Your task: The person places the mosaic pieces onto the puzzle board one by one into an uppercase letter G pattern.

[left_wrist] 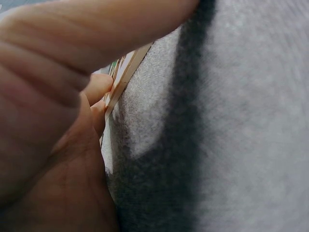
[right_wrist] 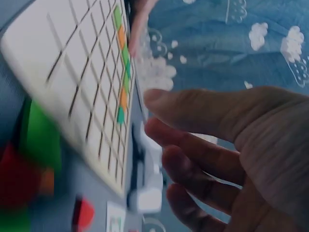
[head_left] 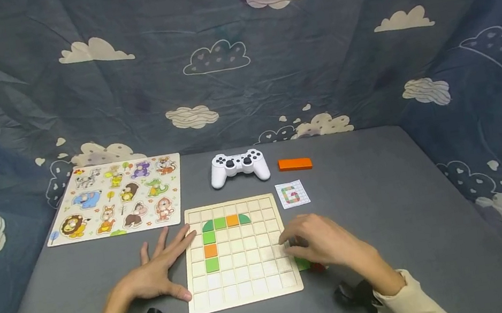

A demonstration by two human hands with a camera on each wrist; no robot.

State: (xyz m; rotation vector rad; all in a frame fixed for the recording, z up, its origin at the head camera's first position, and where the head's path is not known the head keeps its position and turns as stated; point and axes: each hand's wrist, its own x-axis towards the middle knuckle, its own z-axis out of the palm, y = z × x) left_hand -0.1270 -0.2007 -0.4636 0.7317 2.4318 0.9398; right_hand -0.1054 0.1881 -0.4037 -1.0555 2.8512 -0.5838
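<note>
Steadying the grid board (head_left: 243,287) with a flat, spread left hand (head_left: 161,270), a person curls the right hand (head_left: 324,240) over loose tiles (head_left: 303,263) at lower centre-right, seemingly mid-pick; whether it grips one cannot be told, and next likely needs a firm pinch.

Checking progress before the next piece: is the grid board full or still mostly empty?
Mostly empty. The grid board holds only seven tiles: four along its second row and three down the second column; every other square shows bare wood.
</note>
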